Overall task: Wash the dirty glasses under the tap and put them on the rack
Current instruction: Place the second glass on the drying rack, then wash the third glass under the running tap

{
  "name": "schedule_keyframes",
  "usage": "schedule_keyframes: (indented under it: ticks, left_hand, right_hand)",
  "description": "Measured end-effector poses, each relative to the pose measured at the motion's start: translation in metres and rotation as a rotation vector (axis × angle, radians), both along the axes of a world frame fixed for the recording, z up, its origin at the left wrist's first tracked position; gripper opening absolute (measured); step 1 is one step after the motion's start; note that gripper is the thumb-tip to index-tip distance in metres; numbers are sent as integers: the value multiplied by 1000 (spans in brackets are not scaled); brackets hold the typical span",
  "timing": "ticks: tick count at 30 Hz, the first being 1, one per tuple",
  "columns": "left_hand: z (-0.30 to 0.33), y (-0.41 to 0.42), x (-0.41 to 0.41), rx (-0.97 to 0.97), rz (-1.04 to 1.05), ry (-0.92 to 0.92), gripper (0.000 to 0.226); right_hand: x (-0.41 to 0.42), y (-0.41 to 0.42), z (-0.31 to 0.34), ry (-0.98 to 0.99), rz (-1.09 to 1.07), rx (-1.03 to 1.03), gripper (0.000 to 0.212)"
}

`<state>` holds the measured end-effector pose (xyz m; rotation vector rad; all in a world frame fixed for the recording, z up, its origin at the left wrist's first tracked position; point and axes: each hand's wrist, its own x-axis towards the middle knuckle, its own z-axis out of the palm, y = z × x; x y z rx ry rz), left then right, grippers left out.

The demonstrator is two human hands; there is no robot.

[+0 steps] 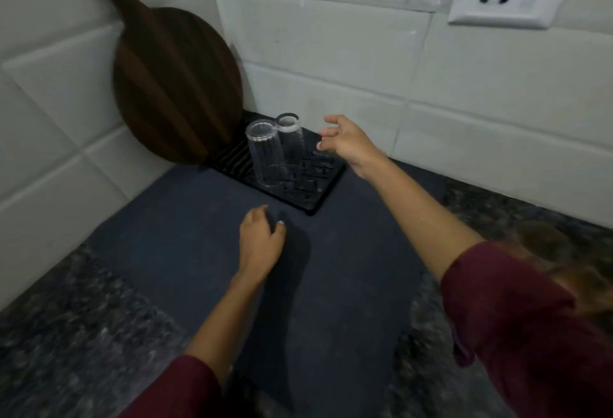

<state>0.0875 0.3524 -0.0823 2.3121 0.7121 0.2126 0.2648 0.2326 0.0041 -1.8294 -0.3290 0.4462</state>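
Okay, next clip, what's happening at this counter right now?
A person in maroon sleeves is at a corner counter. Two clear glasses, a nearer one and a farther one, stand upside down on a black rack. The right hand hovers open just right of them, holding nothing. The left hand rests loosely curled on the dark mat. A wooden board leans against the tiles.

Two glasses point(270, 152) (upturned) on rack point(318, 192); both hands empty.
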Motion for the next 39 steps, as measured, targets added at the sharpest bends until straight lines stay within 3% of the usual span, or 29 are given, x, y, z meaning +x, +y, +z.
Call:
schedule_keyframes:
  ticks: [4,8,16,20,25,30,36,39]
  left_hand:
    - [22,-58,-11,-194,-86,-182,29]
    - [40,-148,-15,-323,-227,-298,20]
    - [61,-330,-33,-319,-465,-431,18]
    - [53,-383,-32,-125,-583,-384,28]
    - [50,-422,-19,214,-569,-202,53]
    - [52,-428,-11,409,-510,-14,44]
    - [44,-421,10,348,-537,-90,30]
    - [32,-425,10,123,-546,-194,53]
  right_hand:
    - [-67,-87,9,39,-5,98,29]
    - [-131,-187,11,-4,-107,63,22]
    - [-210,-384,5,38,-350,81,21]
    - [-225,-447,-3,68,-464,37,18]
    - [-235,-491,-10,86,-516,4,19]
    - [-236,-502,-17,59,-505,-38,21]
    - [-235,-507,-26,51,-513,-69,17]
    - [-235,-509,-29,57,-535,-80,18]
